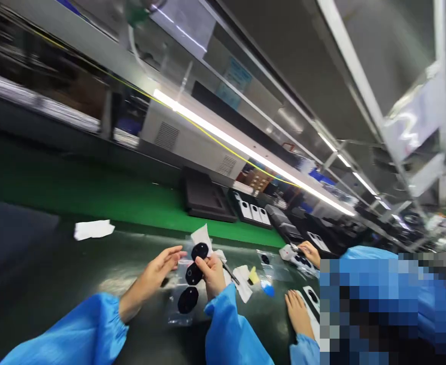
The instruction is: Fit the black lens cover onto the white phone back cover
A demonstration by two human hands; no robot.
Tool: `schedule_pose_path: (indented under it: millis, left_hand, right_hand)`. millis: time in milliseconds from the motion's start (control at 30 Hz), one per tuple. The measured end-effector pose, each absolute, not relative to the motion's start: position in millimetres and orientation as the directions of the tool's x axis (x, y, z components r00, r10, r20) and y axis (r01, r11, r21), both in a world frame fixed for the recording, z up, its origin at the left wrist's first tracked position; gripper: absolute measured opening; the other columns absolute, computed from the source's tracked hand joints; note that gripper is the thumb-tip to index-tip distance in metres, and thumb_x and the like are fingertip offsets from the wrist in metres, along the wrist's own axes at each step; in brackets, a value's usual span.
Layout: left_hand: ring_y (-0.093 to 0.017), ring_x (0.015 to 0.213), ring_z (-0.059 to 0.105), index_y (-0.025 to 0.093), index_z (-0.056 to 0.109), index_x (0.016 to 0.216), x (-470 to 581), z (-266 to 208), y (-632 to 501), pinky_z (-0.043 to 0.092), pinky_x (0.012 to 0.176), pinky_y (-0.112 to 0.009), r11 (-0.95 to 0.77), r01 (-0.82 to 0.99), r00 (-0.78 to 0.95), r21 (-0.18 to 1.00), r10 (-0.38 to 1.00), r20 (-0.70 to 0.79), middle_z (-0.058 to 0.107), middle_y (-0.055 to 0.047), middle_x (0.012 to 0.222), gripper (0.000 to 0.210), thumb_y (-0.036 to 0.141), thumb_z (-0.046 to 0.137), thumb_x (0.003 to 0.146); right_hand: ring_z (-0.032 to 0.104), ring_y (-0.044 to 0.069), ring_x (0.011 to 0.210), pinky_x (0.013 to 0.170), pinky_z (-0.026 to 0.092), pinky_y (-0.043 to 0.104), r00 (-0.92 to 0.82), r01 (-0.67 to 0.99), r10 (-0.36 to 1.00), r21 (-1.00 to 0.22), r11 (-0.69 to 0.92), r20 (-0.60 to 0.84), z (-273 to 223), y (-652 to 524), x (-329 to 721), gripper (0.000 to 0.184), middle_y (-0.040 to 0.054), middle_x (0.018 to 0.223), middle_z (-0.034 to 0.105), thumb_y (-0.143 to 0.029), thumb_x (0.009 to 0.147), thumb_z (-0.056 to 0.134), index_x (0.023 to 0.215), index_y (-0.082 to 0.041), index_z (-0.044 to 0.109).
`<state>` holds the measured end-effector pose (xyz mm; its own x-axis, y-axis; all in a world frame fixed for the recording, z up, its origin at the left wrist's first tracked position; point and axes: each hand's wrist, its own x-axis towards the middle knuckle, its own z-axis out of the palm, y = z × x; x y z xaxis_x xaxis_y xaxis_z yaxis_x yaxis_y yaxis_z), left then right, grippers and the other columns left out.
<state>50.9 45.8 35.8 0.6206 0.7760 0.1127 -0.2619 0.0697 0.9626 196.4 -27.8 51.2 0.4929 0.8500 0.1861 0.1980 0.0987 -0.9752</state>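
My left hand (161, 267) hovers left of the black round pieces, its fingers stretched and apart, holding nothing. My right hand (213, 275) pinches at the edge of an upper black round piece (200, 250). A white wipe (202, 235) sticks up just behind that piece. Directly below are another black round piece (193, 274) and a lower black round piece (188, 300), which lies on a clear plastic bag (179, 319). To the right of my right hand, a dark thin stick-like tool (231, 274) rests by a crumpled white wipe (243, 284).
A yellow scrap (253, 275), a blue piece (269, 290) and a clear bag with a black disc (265, 259) lie rightward. A co-worker's hands (299, 312) are at the right among white panels. Black trays (207, 195) stand behind; a white paper (93, 229) lies left.
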Motion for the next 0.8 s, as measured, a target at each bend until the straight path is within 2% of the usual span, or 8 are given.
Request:
schedule_pose_path:
  millis: [100, 233, 333, 500, 600, 700, 800]
  left_hand:
    - [-0.028, 0.102, 0.063, 0.017, 0.068, 0.101, 39.2, 41.2, 56.9, 0.051, 0.087, -0.035, 0.087, -0.228, 0.583, 0.970, 0.810, 0.064, 0.070, -0.012, 0.103, 0.064, 0.065, 0.070, 0.058]
    - [-0.026, 0.091, 0.065, 0.016, 0.071, 0.093, 35.1, 43.1, 60.4, 0.052, 0.078, -0.032, 0.114, -0.197, 0.573, 0.974, 0.819, 0.020, 0.071, -0.011, 0.096, 0.056, 0.057, 0.074, 0.055]
    - [-0.022, 0.077, 0.064, 0.016, 0.071, 0.086, 37.4, 44.8, 59.7, 0.051, 0.069, -0.030, 0.138, -0.172, 0.582, 0.975, 0.813, -0.012, 0.070, -0.008, 0.087, 0.049, 0.053, 0.073, 0.055]
    - [-0.018, 0.069, 0.060, 0.016, 0.070, 0.078, 39.7, 45.7, 58.7, 0.049, 0.061, -0.027, 0.168, -0.145, 0.586, 0.975, 0.809, -0.053, 0.068, -0.005, 0.081, 0.042, 0.050, 0.073, 0.054]
    - [-0.019, 0.072, 0.059, 0.016, 0.068, 0.078, 37.7, 45.3, 59.8, 0.047, 0.056, -0.025, 0.180, -0.141, 0.572, 0.974, 0.818, -0.068, 0.067, -0.006, 0.081, 0.044, 0.052, 0.073, 0.053]
    - [-0.016, 0.065, 0.057, 0.016, 0.067, 0.080, 35.0, 44.9, 61.2, 0.043, 0.050, -0.022, 0.195, -0.140, 0.550, 0.971, 0.831, -0.087, 0.065, -0.004, 0.075, 0.047, 0.054, 0.072, 0.053]
    - [-0.013, 0.058, 0.052, 0.015, 0.065, 0.082, 33.3, 45.1, 60.8, 0.042, 0.047, -0.021, 0.226, -0.140, 0.529, 0.964, 0.840, -0.120, 0.060, -0.001, 0.067, 0.051, 0.056, 0.072, 0.052]
  right_hand:
    - [0.056, 0.014, 0.053, 0.053, 0.044, 0.025, 0.411, 0.084, 0.903, -0.992, 0.096, 0.122, 30.0, -20.3, 175.0, 0.055, -0.0015, 0.060, 0.057, -0.067, 0.058, 0.070, 0.084, -0.020, 0.056]
    - [0.051, 0.013, 0.047, 0.050, 0.042, 0.025, 0.366, 0.070, 0.923, -0.992, 0.102, 0.121, 13.9, -12.6, 168.9, 0.059, -0.0040, 0.056, 0.052, -0.071, 0.057, 0.068, 0.085, -0.021, 0.054]
    - [0.048, 0.013, 0.048, 0.048, 0.039, 0.025, 0.394, 0.141, 0.908, -0.985, 0.096, 0.145, 9.5, -11.4, 170.7, 0.061, -0.0033, 0.055, 0.051, -0.078, 0.059, 0.061, 0.079, -0.021, 0.055]
    - [0.043, 0.013, 0.054, 0.053, 0.035, 0.025, 0.490, 0.342, 0.844, -0.939, 0.044, 0.218, 17.3, -18.5, 178.9, 0.056, -0.0014, 0.056, 0.047, -0.074, 0.076, 0.043, 0.058, -0.021, 0.047]
    - [0.041, 0.014, 0.055, 0.056, 0.034, 0.027, 0.526, 0.449, 0.803, -0.893, 0.015, 0.278, 27.9, -24.9, 185.0, 0.051, -0.0011, 0.053, 0.043, -0.066, 0.075, 0.050, 0.050, -0.021, 0.046]
    - [0.046, 0.017, 0.069, 0.071, 0.039, 0.030, 0.557, 0.518, 0.748, -0.855, 0.026, 0.361, 42.7, -32.2, 193.7, 0.043, 0.0015, 0.063, 0.049, -0.055, 0.068, 0.063, 0.046, -0.021, 0.049]
    - [0.052, 0.021, 0.091, 0.084, 0.042, 0.035, 0.586, 0.494, 0.719, -0.868, 0.049, 0.374, 56.0, -38.7, 207.0, 0.037, 0.0060, 0.089, 0.062, -0.053, 0.063, 0.069, 0.051, -0.021, 0.056]
